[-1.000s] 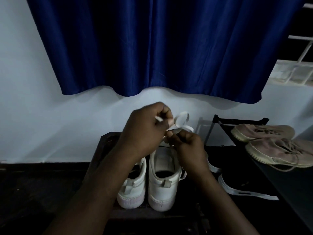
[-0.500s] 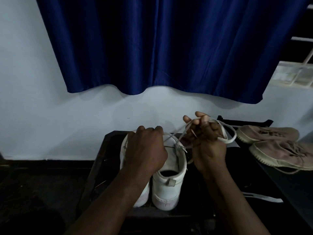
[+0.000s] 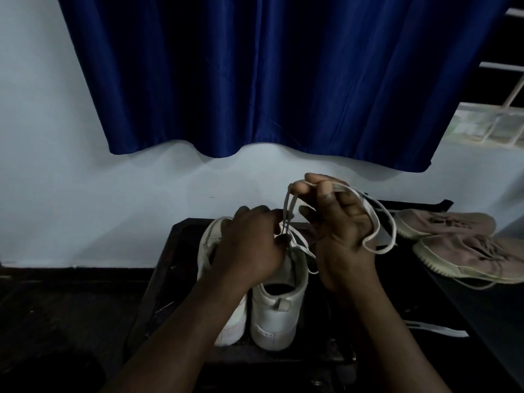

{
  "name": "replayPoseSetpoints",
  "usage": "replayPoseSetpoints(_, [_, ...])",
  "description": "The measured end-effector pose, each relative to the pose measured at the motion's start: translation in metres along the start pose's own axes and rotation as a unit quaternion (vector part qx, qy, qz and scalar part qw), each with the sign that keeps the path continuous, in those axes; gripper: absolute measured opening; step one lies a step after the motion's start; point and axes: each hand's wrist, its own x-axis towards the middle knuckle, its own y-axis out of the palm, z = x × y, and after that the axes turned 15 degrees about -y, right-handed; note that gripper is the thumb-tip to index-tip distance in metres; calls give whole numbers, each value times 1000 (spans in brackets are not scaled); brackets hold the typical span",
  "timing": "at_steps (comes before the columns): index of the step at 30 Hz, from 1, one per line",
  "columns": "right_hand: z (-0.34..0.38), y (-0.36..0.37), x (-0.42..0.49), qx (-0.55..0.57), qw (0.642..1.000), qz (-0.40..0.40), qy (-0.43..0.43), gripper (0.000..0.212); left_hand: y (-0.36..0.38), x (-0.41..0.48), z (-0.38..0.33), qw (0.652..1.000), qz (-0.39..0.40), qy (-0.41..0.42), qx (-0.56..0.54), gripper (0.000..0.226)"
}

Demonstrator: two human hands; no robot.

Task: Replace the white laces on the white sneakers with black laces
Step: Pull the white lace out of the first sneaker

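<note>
Two white sneakers stand side by side on a dark stand (image 3: 170,251), heels toward me: the right white sneaker (image 3: 276,313) and the left white sneaker (image 3: 208,242), mostly hidden under my forearm. My left hand (image 3: 249,245) presses down on the top of the right sneaker, fingers closed at the white lace (image 3: 287,211) near the eyelets. My right hand (image 3: 340,228) is raised beside it, holding loops of the same lace, which hang off its right side. No black lace can be made out.
A pair of beige sneakers (image 3: 467,245) lies on a dark surface to the right. A white strip (image 3: 436,329) lies near the front right. A blue curtain (image 3: 283,80) hangs over the white wall behind. The floor to the left is dark.
My left hand dropped from the raised lace onto the sneaker's top. My right hand rose and moved right, drawing the white lace up out of the shoe in loops.
</note>
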Motion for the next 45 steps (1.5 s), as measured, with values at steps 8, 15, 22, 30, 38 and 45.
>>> replayPoseSetpoints(8, [-1, -17, 2, -70, 997, -24, -12, 19, -15, 13, 0, 990, 37, 29, -134, 12])
replayPoseSetpoints(15, [-41, -25, -6, -235, 962, 77, 113, 26, -34, 18, 8, 999, 26, -5, -46, 29])
replayPoseSetpoints(22, [-50, -17, -14, -465, 855, 227, 39, 15, -38, 7, -12, 957, 64, -37, -279, 34])
replayPoseSetpoints(30, [-60, -16, -19, -470, 860, 200, 3, 9, -66, 7, -15, 820, -33, 33, -571, 26])
replayPoseSetpoints(38, [-49, -9, -21, -341, 931, 63, 112, 26, -38, 13, 7, 991, -20, -44, -125, 15])
replayPoseSetpoints(45, [-38, -12, -13, -302, 951, 51, 30, 30, -12, 3, 5, 997, -13, -19, 80, 16])
